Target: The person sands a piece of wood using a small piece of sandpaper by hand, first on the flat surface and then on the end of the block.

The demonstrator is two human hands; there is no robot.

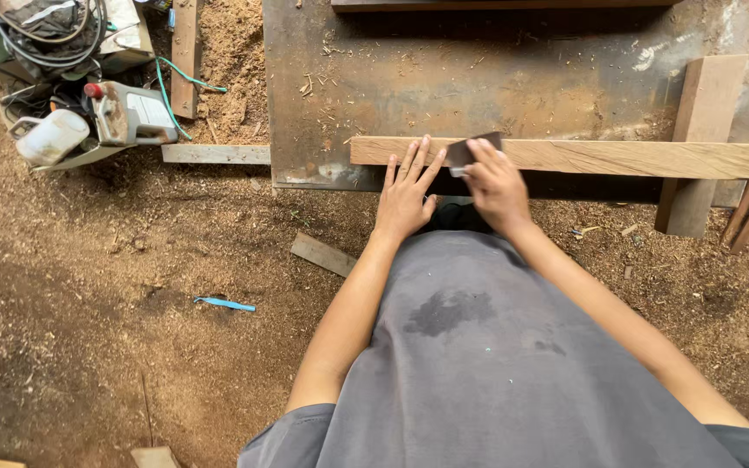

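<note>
Left hand [407, 195] lay flat, fingers spread, on the plank [600, 158] at frame centre — stiff, likely heavy; right hand [498, 186] pinched a thin dark scraper [470, 151] — best held by its edges.

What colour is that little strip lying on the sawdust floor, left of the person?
Bright blue strip, lying on brown sawdust; clearest in the head view.

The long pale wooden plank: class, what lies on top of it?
On the long pale wooden plank: flat left hand, and right hand gripping a dark thin scraper. The wood beneath them is hidden.
</note>
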